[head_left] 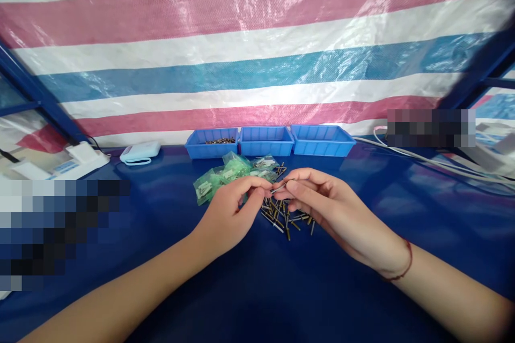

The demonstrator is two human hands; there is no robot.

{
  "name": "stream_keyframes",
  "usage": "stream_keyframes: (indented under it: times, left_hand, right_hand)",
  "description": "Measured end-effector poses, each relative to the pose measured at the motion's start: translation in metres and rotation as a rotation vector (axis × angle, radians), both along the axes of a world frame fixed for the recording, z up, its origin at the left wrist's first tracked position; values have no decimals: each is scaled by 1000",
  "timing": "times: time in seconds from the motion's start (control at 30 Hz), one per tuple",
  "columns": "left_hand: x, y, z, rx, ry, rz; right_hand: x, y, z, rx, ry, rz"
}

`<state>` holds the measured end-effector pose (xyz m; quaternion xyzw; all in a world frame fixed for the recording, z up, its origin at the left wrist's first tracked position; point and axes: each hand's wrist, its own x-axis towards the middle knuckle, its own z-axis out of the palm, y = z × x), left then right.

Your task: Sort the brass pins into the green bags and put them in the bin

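A thin metal pin (279, 188) is pinched between closed fingertips of both the left hand (229, 214) and right hand (330, 209), kept just above the pin pile (284, 214) for close handling.

Three blue bins (267, 141), two hands (281, 209), many pins (281, 217).

Left hand (231, 209), right hand (322, 201) pinch pin (278, 188) above pin pile (284, 214).
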<state>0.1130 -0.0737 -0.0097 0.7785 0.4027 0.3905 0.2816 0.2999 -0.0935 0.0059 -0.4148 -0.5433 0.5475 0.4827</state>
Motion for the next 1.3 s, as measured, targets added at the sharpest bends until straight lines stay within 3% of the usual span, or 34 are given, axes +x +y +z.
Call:
stream_keyframes:
  times: [0.33,0.83,1.03,1.17,1.3]
  left_hand:
    - [4,-4,1,57,-39,17]
    - [3,-6,2,99,-118,21]
    - [1,-1,-2,99,-70,46]
    - [2,-1,-1,79,7,-4]
    - [1,29,9,140,47,72]
  right_hand:
    - [0,0,0,-104,129,-19]
    - [0,1,-4,-104,153,12]
    - [-1,-1,-8,-17,158,13]
    - [-1,-3,-5,58,70,1]
    - [8,4,5,230,-71,-180]
